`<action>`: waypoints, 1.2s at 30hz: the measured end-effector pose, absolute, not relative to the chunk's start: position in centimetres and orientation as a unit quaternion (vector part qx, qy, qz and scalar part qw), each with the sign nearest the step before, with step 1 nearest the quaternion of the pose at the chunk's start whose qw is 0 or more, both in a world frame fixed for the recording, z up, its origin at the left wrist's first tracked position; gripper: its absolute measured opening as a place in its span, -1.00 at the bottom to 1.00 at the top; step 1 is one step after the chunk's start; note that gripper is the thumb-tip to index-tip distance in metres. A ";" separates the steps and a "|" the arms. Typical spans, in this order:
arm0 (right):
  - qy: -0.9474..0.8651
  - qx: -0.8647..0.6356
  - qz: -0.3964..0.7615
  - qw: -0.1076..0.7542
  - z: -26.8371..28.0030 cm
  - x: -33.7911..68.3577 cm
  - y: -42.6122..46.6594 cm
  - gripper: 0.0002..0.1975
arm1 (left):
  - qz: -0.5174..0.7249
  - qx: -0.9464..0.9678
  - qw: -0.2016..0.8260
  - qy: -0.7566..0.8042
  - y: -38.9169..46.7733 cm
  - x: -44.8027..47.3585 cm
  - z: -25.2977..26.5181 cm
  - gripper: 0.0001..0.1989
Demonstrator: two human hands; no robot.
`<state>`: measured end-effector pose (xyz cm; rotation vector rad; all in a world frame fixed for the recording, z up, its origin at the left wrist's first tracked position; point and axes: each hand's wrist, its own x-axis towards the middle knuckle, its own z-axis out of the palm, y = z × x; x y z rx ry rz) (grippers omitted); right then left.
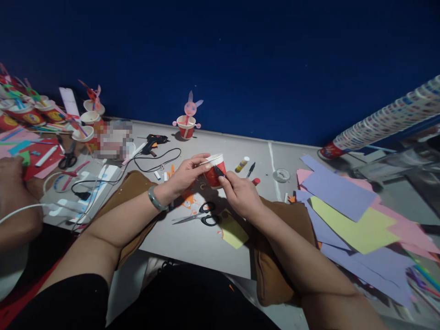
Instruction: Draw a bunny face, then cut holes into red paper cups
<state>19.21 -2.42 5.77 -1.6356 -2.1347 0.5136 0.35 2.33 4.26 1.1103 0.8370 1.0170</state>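
Observation:
My left hand (185, 176) grips a small red paper cup (215, 170) with a white rim, tilted on its side above the grey table (192, 243). My right hand (240, 195) holds a black marker (219, 171) with its tip against the cup's red wall. A green bangle sits on my left wrist. Black-handled scissors (201, 216) lie on the table just below my hands, beside a yellow paper scrap (233, 231).
A finished cup with a pink rabbit figure (187, 120) stands at the back. A black glue gun (154, 140) with its cord lies left of centre. A glue stick (242, 164), coloured paper sheets (347, 215), a long cup stack (385, 119) and another person's arm (15, 201) surround me.

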 end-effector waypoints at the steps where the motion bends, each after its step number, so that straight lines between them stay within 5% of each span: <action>1: -0.762 -0.587 0.186 0.202 5.8 19.2 -2.4 -0.63 | 0.450 0.480 0.656 0.370 2.3 0.5 4.2 -0.73; 16: -0.757 -0.600 0.173 0.194 5.2 19.0 -2.6 -0.60 | 0.461 0.422 0.688 0.369 2.0 0.9 4.1 -0.70; 36: -0.765 -0.570 0.160 0.254 4.9 18.9 -2.6 -0.64 | 0.470 0.548 0.589 0.362 1.8 0.4 3.8 -0.80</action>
